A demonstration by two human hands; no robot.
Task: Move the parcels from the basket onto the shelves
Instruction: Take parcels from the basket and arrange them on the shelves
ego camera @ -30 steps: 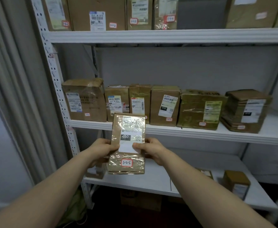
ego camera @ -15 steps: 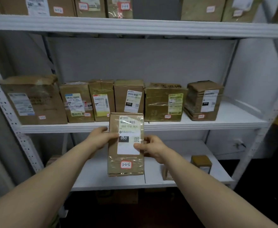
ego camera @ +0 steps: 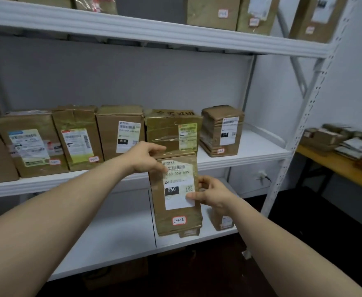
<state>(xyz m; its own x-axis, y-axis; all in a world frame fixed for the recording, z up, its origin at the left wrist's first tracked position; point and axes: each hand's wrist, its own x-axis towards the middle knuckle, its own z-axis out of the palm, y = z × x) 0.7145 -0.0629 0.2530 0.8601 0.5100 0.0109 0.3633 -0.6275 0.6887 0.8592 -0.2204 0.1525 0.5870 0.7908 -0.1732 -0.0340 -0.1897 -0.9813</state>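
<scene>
The parcel (ego camera: pixel 177 196) hangs upright in front of the shelving, its top edge about level with the lip of the middle shelf (ego camera: pixel 250 160) and its foot over the lower shelf (ego camera: pixel 111 232). Its back is hidden. The label (ego camera: pixel 179 189) reads 060 and a red-edged sticker (ego camera: pixel 179 220) below it reads 3-2-6; the finer print is too blurred to read.

The left hand (ego camera: pixel 147 156) reaches across and grips the top left corner, fingers curled over the top edge and covering part of the label. The right hand (ego camera: pixel 211 192) pinches the right edge, thumb flat on the label, its other fingers seemingly wrapped behind, out of sight.

A small box (ego camera: pixel 223 221) on the lower shelf is half hidden behind that hand. A row of boxes (ego camera: pixel 120 131) lines the middle shelf.
</scene>
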